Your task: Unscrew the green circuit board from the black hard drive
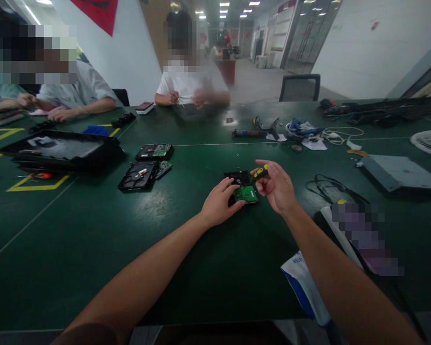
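Observation:
A hard drive (246,194) with a green circuit board and a black frame lies on the green table in front of me. My left hand (221,200) grips its left and near sides, with fingers over the black part and thumb along the front edge. Between the thumb and fingers of my right hand (277,187) is a yellow and black screwdriver (261,172), tilted down to the left over the drive. Its tip is too dark to make out. The lower left of the drive is hidden under my left hand.
Left of the drive sit another hard drive (154,151), an opened drive case (138,176) and a small circuit board (164,168). A large black tray (64,148) is farther left. On the right are a grey metal box (404,173) and cables (335,187). Other people sit across the table.

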{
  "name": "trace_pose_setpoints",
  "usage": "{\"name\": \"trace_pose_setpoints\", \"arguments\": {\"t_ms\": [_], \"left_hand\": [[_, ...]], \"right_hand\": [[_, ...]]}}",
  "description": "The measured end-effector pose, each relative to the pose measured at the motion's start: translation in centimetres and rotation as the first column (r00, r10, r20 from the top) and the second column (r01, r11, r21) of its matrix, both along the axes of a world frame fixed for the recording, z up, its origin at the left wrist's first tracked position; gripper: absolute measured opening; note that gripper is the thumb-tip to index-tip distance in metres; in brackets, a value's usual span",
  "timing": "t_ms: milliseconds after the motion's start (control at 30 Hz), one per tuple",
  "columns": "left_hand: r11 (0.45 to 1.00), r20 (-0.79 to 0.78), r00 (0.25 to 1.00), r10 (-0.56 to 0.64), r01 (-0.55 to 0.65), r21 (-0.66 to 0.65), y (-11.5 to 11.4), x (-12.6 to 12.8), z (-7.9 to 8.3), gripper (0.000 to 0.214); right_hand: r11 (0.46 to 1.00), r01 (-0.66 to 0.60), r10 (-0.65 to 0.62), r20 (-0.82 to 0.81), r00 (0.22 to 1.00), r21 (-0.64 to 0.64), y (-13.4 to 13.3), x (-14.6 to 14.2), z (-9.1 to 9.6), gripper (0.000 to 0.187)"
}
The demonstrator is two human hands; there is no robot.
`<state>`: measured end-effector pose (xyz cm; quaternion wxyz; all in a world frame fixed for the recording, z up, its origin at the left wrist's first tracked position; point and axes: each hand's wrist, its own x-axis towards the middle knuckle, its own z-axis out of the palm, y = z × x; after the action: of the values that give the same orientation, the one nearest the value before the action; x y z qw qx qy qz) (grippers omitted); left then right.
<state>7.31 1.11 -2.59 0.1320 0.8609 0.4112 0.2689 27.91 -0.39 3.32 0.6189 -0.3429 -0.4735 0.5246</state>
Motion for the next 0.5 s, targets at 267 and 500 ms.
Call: {"name": "trace_pose_setpoints", "arguments": {"t_ms": [267,500], "left_hand": [[1.000,-0.006,1.000,0.003,-0.003,-0.005,-0.09,0.05,0.24,0.057],[1.000,0.003,1.000,-0.005,0.005,-0.002,-0.18,-0.01,0.40,0.057]], "right_hand": [[1.000,0.027,-0.027,0.053,0.998,-0.001,-0.17,-0.11,0.14,0.028],[0.999,0.033,-0.033,0.023,0.999,-0.019,-0.10,-0.08,-0.04,0.031]]}}
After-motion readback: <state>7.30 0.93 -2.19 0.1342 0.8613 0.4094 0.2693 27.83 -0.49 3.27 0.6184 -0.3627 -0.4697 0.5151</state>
